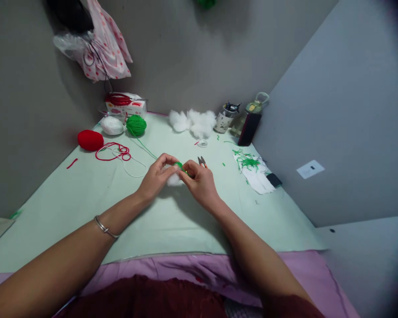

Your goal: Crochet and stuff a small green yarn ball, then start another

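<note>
My left hand (157,177) is closed, its thumb and fingers pinching a small green yarn piece (178,164). Close against it, my right hand (200,181) is also closed in a pinch. Something thin shows at its fingertips, too small to name. Below the fingers a tuft of white stuffing (174,179) is partly hidden by both hands. A green strand runs from the left hand back to a green yarn ball (136,126). Just behind my right hand lie small scissors (202,161), blades pointing away.
Red yarn (90,140), white yarn (112,126) and a box (128,108) stand back left. White stuffing (202,123) lies at the back. A pen cup (223,121), bottle (254,106) and phone (249,129) stand back right, near green yarn scraps (248,162) on white paper (259,182).
</note>
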Demonstrator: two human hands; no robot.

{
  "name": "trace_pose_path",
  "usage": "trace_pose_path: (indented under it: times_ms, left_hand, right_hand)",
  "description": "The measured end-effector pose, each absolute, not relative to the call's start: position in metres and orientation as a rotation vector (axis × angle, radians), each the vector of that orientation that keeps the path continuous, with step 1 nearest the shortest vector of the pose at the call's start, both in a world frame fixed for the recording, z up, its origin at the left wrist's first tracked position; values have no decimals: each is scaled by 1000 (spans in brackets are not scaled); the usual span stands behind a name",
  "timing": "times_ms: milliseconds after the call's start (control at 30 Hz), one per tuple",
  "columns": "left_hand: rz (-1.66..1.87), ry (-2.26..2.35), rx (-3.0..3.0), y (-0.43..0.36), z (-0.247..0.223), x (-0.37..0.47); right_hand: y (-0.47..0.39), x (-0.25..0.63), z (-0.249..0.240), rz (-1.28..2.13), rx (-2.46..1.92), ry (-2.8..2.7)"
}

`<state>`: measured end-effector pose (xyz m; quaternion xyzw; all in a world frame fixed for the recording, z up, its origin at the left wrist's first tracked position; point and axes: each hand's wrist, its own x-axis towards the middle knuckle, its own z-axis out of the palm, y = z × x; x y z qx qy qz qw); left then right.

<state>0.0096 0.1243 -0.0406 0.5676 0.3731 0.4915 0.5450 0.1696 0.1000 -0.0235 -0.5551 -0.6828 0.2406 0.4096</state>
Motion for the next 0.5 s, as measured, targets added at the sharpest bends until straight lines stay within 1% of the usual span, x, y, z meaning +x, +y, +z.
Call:
trace_pose_path:
  times_ms: [200, 300, 500]
  left_hand:
    - [1066, 828, 1313, 126, -36, 4]
    - [1086, 875, 1296, 128, -35, 5]
    - [1183, 1036, 1278, 133, -42, 8]
  right_hand:
    - [99, 177, -19, 695, -1322, -1744]
    - [95, 178, -18, 736, -1264, -1830]
    - [91, 167, -23, 705, -1283, -1974]
